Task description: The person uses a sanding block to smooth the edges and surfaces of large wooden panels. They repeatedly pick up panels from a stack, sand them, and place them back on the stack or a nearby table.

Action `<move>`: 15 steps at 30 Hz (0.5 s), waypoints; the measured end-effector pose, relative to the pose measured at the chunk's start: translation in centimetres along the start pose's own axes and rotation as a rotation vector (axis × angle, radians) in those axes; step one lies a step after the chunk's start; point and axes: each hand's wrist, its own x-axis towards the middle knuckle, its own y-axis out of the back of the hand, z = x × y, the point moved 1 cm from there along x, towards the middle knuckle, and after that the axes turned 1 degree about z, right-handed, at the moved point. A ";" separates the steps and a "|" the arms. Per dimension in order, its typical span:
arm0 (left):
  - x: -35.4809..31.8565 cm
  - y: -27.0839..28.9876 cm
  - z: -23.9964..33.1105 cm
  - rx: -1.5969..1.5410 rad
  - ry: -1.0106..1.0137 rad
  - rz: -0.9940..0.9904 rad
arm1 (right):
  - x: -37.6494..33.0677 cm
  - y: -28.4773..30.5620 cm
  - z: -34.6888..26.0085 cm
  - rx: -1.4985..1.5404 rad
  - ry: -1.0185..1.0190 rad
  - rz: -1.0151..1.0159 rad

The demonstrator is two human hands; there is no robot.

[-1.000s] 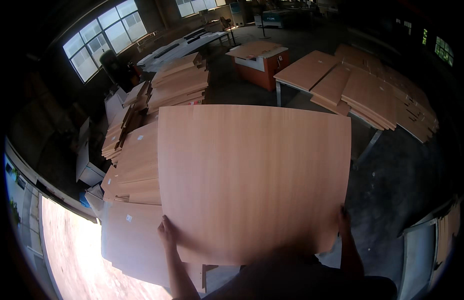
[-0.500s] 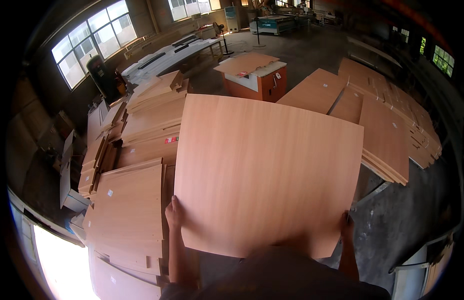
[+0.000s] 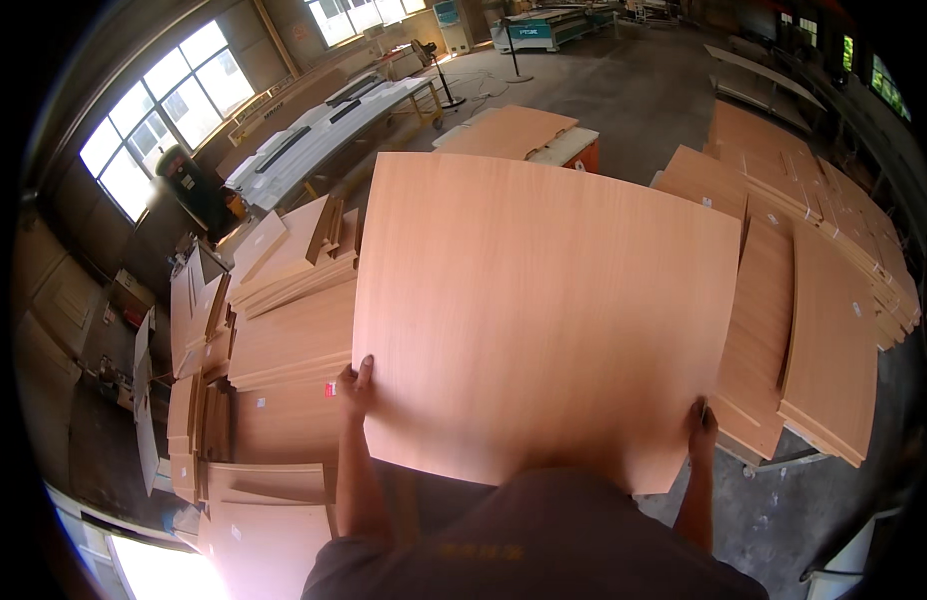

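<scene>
Head view: one flat, rectangular, wood-grained panel point(image 3: 546, 315) is held out before you, between left-side boards point(image 3: 294, 328) and right-side boards point(image 3: 834, 335). It covers most of one orange cabinet point(image 3: 587, 156), which shows more in the earlier frame. Your left hand point(image 3: 356, 386) and right hand point(image 3: 702, 428), two in all, clasp its opposite side edges.

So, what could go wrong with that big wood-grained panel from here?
The panel might tip or slip: the left hand and right hand grip its side edges toward the near end, leaving much of it reaching forward. It also blocks the view down, so whatever lies behind it could go unseen. And swinging it might knock the left board stacks or right board stacks.
</scene>
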 end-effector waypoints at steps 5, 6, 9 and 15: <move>11.5 -1.6 0.0 -0.043 0.025 0.056 | 9.1 -11.3 -4.0 -0.120 -0.107 -0.050; 13.8 -2.5 0.4 -0.061 0.034 0.053 | 11.5 -13.4 -4.8 -0.156 -0.095 -0.048; 20.6 -5.3 -2.4 -0.015 -0.033 0.117 | 16.9 -20.9 -5.7 -0.110 0.006 -0.029; 38.8 -10.5 -1.7 0.148 0.074 0.040 | 27.4 -35.6 -8.4 -0.085 -0.091 -0.067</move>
